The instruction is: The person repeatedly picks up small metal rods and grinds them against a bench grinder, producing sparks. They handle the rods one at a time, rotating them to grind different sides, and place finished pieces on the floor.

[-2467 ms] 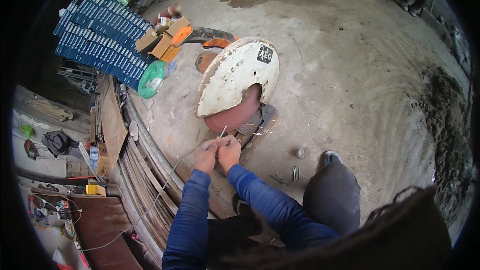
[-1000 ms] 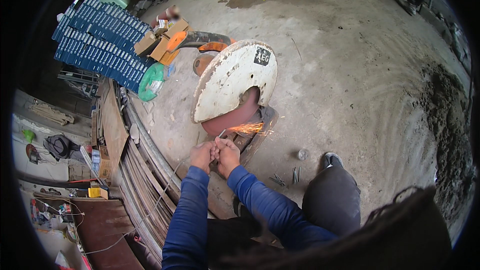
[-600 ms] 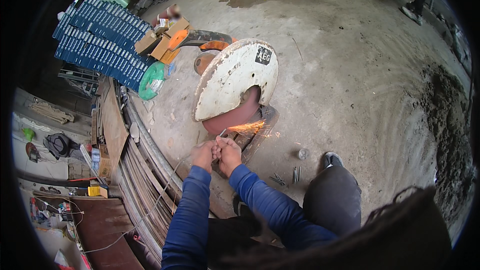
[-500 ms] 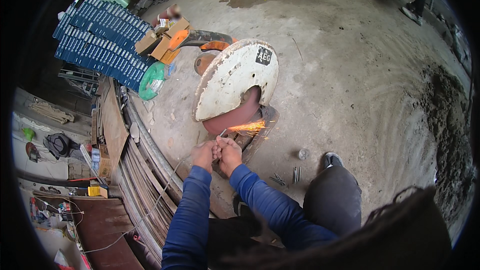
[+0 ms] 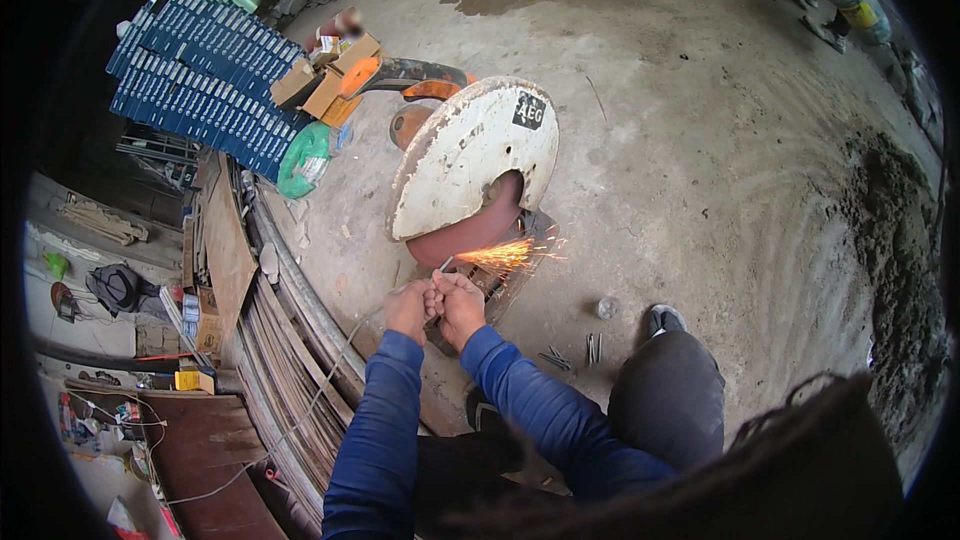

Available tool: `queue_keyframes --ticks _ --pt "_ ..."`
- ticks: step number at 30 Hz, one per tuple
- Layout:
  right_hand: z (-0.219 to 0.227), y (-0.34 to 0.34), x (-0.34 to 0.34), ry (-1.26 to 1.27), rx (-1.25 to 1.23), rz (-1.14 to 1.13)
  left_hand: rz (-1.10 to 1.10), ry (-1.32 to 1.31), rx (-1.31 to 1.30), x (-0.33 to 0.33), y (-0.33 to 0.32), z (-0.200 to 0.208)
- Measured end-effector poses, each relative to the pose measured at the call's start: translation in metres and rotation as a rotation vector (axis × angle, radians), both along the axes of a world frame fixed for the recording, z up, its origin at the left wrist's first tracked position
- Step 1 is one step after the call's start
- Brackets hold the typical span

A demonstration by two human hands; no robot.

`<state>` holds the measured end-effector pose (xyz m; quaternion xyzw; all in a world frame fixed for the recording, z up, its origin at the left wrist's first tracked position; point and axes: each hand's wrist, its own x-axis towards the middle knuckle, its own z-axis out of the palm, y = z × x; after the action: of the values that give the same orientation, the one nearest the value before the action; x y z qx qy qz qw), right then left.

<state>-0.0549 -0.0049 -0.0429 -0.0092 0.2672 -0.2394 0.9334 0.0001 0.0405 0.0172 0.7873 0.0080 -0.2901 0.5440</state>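
Close together in front of the chop saw, my left hand (image 5: 406,310) and my right hand (image 5: 460,309) both have their fingers closed around one short, thin metal rod (image 5: 446,264). Its tip meets the edge of the reddish abrasive disc (image 5: 465,237), and orange sparks (image 5: 500,256) fly off to the right. Most of the rod is hidden in my fingers. Above the disc is the saw's worn white guard (image 5: 470,160); its orange and black handle (image 5: 420,80) reaches back to the left. Short metal rods (image 5: 594,349) lie on the floor to the right of my hands.
A small clear cup (image 5: 606,308) stands near my shoe (image 5: 665,320). Long metal bars (image 5: 300,360) run along the left, with a cable (image 5: 310,410) across them. Blue boxes (image 5: 200,80) and open cartons (image 5: 330,80) are stacked behind. A person (image 5: 830,25) is at the far right.
Sparks spread a little wider and farther right. The person at the far right has shifted, and a bucket-like container shows beside them. My hands have hardly moved.
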Motion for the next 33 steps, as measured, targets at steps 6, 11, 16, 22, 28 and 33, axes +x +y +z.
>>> queue_keyframes --ticks 6,11,16,22,28,33 --pt "-0.002 0.006 -0.008 0.057 -0.094 0.013 -0.08 0.09 0.019 -0.002 0.009 0.01" --pt "-0.006 0.011 -0.025 0.041 -0.236 -0.032 -0.185 0.06 -0.029 -0.012 0.015 0.013" --pt "-0.006 0.009 -0.037 -0.021 -0.32 -0.038 -0.315 -0.052 -0.002 -0.018 0.02 0.015" --pt "-0.004 0.006 -0.041 -0.035 -0.378 -0.033 -0.301 -0.06 -0.017 -0.019 0.021 0.014" --pt "-0.009 0.006 -0.038 -0.056 -0.38 -0.022 -0.305 -0.062 -0.023 -0.018 0.022 0.014" --pt "-0.012 0.006 -0.035 -0.067 -0.359 -0.007 -0.281 -0.08 -0.02 -0.016 0.019 0.011"
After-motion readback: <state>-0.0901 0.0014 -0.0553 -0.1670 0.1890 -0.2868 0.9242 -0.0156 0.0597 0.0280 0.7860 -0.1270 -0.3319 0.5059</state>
